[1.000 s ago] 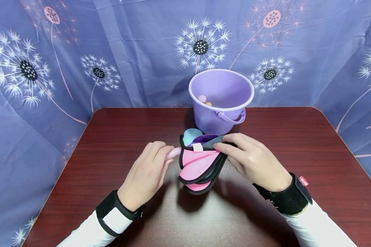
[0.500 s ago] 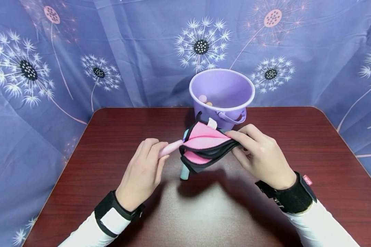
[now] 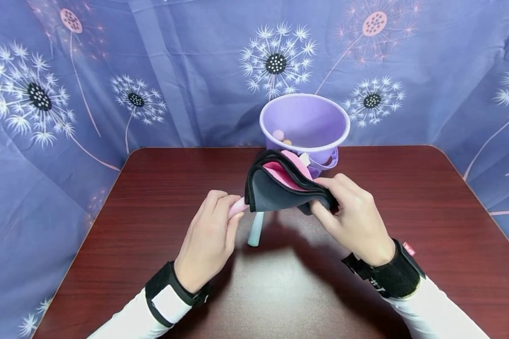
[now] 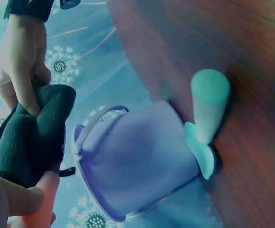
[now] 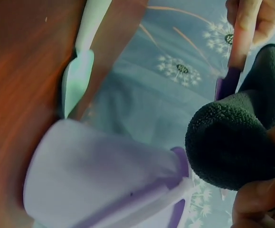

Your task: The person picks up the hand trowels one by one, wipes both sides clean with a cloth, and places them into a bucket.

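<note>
My left hand (image 3: 205, 238) grips the pink handle (image 3: 237, 207) of a toy shovel, whose purple blade (image 5: 228, 84) shows beside the cloth in the right wrist view. In the head view that blade is hidden. A folded cloth (image 3: 280, 195), grey outside, pink inside and edged in black, is pinched at its right side by my right hand (image 3: 356, 219). It is held above the table and overlaps the shovel's far end. Below it lies a second toy shovel with a mint handle (image 3: 256, 230) and a teal blade (image 4: 201, 149).
A purple bucket (image 3: 318, 120) stands at the table's back edge, its handle hanging down in front. Inside are a pink ball (image 3: 278, 135) and a yellowish one (image 3: 287, 142). A blue dandelion-print curtain (image 3: 195, 70) surrounds the dark red table (image 3: 152, 183).
The cloth has turned from its pink side to its grey side, rising toward the bucket. The mint handle has come into sight beneath it. Both hands have kept their holds.
</note>
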`<action>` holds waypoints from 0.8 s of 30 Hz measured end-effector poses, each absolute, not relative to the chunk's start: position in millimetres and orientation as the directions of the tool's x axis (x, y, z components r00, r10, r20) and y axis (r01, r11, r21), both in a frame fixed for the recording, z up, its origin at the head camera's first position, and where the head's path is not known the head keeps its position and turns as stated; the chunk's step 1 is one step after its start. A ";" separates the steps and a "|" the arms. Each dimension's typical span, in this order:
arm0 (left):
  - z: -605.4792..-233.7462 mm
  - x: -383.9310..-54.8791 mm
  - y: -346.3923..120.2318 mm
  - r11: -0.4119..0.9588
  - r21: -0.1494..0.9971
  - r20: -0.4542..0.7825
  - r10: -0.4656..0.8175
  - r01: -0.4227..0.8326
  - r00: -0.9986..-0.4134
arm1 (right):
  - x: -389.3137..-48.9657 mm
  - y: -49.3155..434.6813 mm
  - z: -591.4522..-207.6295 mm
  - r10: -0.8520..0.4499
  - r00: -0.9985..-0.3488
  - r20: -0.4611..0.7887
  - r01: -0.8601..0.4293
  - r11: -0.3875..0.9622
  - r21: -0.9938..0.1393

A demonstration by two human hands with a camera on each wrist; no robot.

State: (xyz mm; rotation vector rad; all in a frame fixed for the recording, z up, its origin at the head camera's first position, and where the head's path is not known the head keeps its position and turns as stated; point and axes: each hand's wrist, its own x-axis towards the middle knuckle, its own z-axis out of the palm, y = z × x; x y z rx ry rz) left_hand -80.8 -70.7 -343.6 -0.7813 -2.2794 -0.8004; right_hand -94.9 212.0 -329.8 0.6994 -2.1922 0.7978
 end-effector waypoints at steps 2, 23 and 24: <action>-343.1 -80.5 -66.7 0.650 0.349 0.676 0.324 0.675 -0.662 | -93.7 210.3 -331.3 -0.230 -0.640 0.733 -0.657 0.659 -0.366; -341.5 -79.4 -40.8 0.646 0.329 0.688 0.336 0.689 -0.643 | -88.6 200.2 -336.3 -0.133 -0.775 0.618 -0.566 0.582 -0.585; -341.3 -79.6 -39.7 0.642 0.328 0.692 0.335 0.693 -0.639 | -88.6 200.0 -336.4 -0.129 -0.773 0.621 -0.567 0.579 -0.586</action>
